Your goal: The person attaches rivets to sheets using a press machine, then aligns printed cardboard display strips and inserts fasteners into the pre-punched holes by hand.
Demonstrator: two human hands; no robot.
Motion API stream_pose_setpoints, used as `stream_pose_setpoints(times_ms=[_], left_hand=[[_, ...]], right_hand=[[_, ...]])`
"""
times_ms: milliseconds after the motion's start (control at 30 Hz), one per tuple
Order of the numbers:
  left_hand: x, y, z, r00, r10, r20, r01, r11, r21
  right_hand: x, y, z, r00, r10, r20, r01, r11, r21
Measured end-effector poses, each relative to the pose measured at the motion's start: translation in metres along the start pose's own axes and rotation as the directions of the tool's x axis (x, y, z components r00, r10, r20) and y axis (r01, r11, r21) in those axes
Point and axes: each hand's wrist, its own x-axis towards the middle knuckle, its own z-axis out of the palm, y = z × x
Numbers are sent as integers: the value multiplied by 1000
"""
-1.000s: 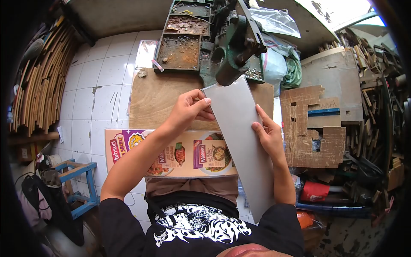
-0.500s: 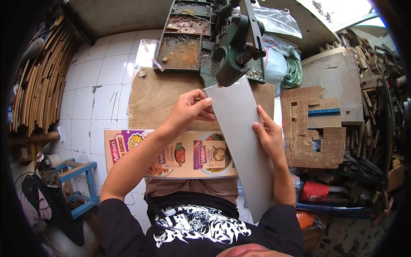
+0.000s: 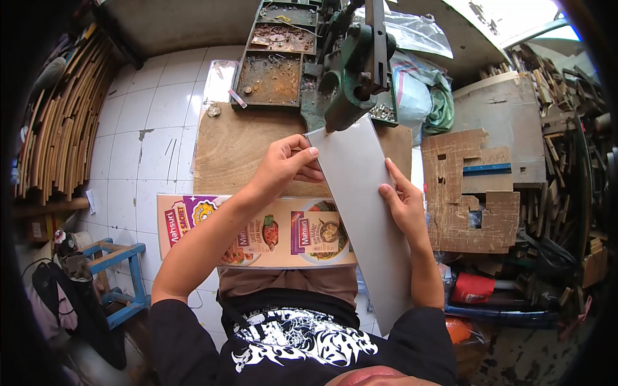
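Note:
A long grey flat panel (image 3: 364, 193) slants from under the green press (image 3: 354, 96) down toward my right forearm. Its far end lies beneath the press's round head. My left hand (image 3: 293, 162) is closed on the panel's left edge close to the press, thumb and forefinger together. On the opposite edge, my right hand (image 3: 405, 201) grips the panel, with its thumb on the upper face and fingers along the side. The panel's underside is hidden. Under my left forearm lies a printed food-packaging board (image 3: 277, 235), partly covered by the panel.
A wooden board (image 3: 244, 148) lies under the press. Compartmented metal trays (image 3: 267, 77) with small metal bits flank it. Cut brown boards (image 3: 444, 193) lean at right, wood strips (image 3: 64, 122) stack at left, and a blue-framed stool (image 3: 122, 276) stands lower left.
The press's lever linkage has shifted left and upward, and a narrow tip shows below its head. Both hands and the panel stay practically where they were.

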Motion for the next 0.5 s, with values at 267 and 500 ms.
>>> stream_pose_setpoints(times_ms=[267,500], left_hand=[[0,0,0,1000,-10,-2,10,1000,9],[0,-2,-2,1000,-12,2,12,1000,-7]], right_hand=[[0,0,0,1000,-6,-10,6,1000,-22],[-1,-1,1,1000,-3,-13,2,1000,-29]])
